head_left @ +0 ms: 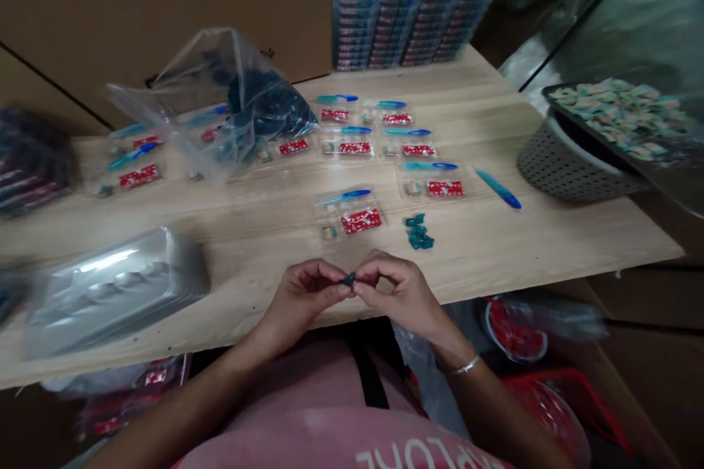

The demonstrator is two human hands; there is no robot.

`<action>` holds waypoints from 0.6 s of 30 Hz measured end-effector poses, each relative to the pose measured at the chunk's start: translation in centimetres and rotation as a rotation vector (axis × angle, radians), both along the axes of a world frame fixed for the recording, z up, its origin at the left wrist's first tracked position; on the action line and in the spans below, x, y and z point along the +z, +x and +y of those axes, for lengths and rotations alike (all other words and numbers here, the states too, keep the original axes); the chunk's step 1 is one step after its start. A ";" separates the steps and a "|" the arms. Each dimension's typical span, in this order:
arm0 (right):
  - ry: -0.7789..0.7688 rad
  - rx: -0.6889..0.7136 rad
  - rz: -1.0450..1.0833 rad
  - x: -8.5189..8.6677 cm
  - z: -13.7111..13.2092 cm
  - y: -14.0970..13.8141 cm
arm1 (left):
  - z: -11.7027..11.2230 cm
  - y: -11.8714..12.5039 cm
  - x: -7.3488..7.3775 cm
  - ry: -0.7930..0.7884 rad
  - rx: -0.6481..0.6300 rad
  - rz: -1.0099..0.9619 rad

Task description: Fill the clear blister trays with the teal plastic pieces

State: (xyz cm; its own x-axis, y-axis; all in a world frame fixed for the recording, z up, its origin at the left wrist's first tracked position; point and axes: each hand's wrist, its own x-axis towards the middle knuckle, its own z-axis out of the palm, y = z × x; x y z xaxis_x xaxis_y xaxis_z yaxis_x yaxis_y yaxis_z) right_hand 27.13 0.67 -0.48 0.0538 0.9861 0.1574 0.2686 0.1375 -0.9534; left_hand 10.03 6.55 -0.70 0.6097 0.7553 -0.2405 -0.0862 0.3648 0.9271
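My left hand point(306, 293) and my right hand point(397, 289) meet at the near edge of the wooden table point(495, 249). Both pinch one small dark teal piece point(348, 279) between their fingertips. A little pile of the same teal pieces point(419, 231) lies just beyond my right hand. Ahead sits a clear blister tray point(349, 214) holding a blue pen-like tool, a red packet and a small eraser-like block. Several more filled trays point(385, 133) lie in rows farther back.
A stack of empty clear trays point(113, 286) lies at the near left. An open plastic bag point(231, 99) of dark teal pieces stands at the back. A loose blue tool point(498, 187) lies right. A basket point(572, 161) under a tray of small blocks stands far right; stacked packs point(407, 7) behind.
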 end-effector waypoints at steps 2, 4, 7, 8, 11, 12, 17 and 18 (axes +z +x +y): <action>-0.019 0.079 -0.010 -0.3 -0.7 -1.4 | -1.3 -2.0 0.3 0.152 -0.006 0.072; -0.004 0.137 -0.080 -0.6 -1.3 -3.0 | -2.6 -3.9 0.6 0.325 -0.020 0.170; 0.056 0.184 -0.189 -0.9 -1.9 -5.2 | -3.6 -5.9 0.7 0.425 -0.033 0.274; 0.051 0.196 -0.188 -1.0 -1.9 -5.8 | -3.7 -6.4 0.7 0.361 -0.048 0.264; -0.017 0.242 -0.064 -1.2 -1.8 -6.9 | -3.2 -7.4 0.3 -0.044 -0.166 0.099; -0.032 0.246 -0.024 -1.3 -1.7 -7.1 | -3.0 -7.6 0.1 -0.166 -0.202 0.032; -0.049 0.160 -0.052 -1.5 -1.5 -7.1 | -2.1 -7.6 -0.9 -0.209 -0.140 -0.026; -0.027 0.145 -0.071 -1.5 -1.6 -7.0 | -2.0 -7.4 -0.9 -0.188 -0.112 -0.014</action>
State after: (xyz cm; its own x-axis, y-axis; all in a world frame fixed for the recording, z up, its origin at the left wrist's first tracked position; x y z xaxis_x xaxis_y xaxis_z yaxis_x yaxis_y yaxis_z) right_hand 20.11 -0.89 -1.96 -0.0999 0.9865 0.1295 0.3144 0.1548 -0.9366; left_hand 2.60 4.52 -1.64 0.6914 0.6251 -0.3622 -0.0475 0.5395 0.8406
